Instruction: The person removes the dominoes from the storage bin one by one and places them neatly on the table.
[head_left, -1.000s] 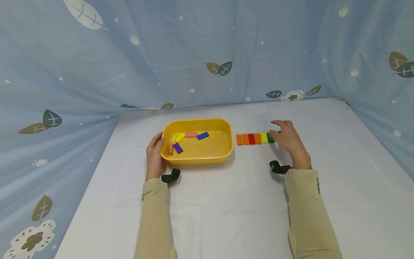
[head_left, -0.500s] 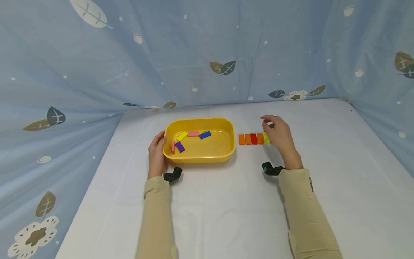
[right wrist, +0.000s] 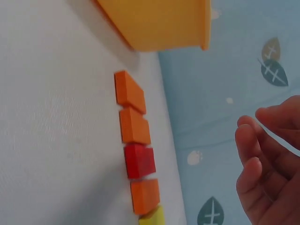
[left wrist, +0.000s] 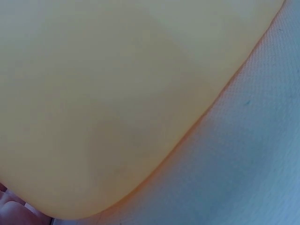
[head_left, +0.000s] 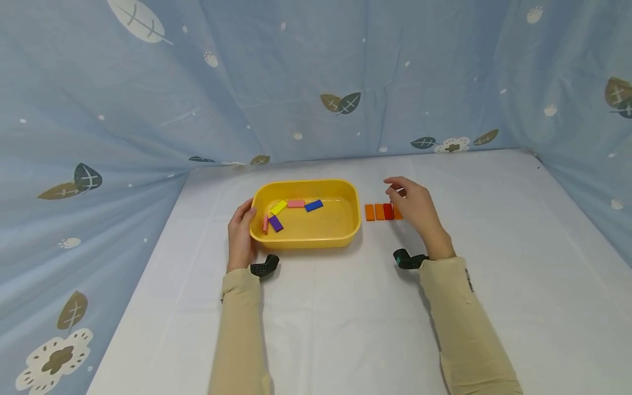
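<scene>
Work looks partway along, I'd judge; in the tray (head_left: 321, 226) lie a blue block (head_left: 314, 206), a pink block (head_left: 296, 204), a yellow block (head_left: 278, 207), a purple block (head_left: 276, 223) and a second pink (head_left: 265, 224); these five seem to be what is left to deal with; beside the tray, on the cloth (head_left: 336, 312), a neat row (head_left: 379, 212) runs orange, orange, red, orange, with another yellow (right wrist: 153, 218) just showing in the right wrist view; that much looks done.

The left hand (head_left: 240, 233) grips the tray's left end, thumb at the rim; the right hand (head_left: 417, 208) hangs over the row's right end, fingers loosely bent, thumb and fingertips parted, nothing visible between them; it hides the row's end from above, so whether more lies under it I cannot tell; the tray's right wall stands close to the nearest orange, narrowing the room there; a curtain (head_left: 276, 66) closes off the back; a black camera (head_left: 265, 265) sits at the left wrist.
</scene>
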`<state>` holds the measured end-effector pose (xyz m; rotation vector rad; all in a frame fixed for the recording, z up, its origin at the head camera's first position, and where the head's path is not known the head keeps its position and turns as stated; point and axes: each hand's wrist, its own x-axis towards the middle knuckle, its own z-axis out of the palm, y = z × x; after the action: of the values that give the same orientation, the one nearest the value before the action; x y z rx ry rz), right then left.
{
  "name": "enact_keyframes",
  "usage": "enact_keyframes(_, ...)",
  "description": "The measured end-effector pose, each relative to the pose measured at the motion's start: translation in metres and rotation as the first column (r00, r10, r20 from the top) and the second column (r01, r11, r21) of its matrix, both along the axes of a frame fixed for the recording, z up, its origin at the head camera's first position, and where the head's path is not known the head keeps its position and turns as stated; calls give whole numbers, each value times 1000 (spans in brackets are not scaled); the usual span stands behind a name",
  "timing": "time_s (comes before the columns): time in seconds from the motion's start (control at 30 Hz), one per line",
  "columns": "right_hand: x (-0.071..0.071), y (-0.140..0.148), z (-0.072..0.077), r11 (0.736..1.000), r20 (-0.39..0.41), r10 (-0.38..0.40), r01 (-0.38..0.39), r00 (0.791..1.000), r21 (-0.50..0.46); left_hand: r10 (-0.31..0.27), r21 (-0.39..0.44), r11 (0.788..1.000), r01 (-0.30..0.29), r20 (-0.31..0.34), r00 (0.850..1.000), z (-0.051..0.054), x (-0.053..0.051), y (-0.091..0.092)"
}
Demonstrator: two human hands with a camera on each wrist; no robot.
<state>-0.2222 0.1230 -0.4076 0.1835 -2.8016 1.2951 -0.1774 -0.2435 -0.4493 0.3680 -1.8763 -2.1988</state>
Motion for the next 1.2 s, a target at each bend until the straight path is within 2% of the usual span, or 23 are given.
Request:
enact_keyframes(0.4, 8, -32, 5, 992, -98, 121, -117, 988, 45, 2, 47, 999, -2, 5, 1000, -1, -1, 0)
enact_keyframes(0.73, 17, -61, 9, 980, -111, 194, -197, 975, -19, 11, 16, 1000, -11, 8, 1000, -2, 0, -1)
enact_keyframes(1.03, 35, -98, 6, 922, -125, 387, -387, 913, 27, 15, 4, 1000, -15, 34, 999, -2, 1, -2)
enact_keyframes(1.13, 39, -108, 6, 895, -85, 445, -440, 892, 65, 20, 1, 1000, -20, 33, 999, -1, 0, 0)
enact_keyframes(1.2, 40, -114, 6, 858, -29, 501, -492, 865, 147, 22, 14, 1000, -22, 26, 999, -1, -2, 1)
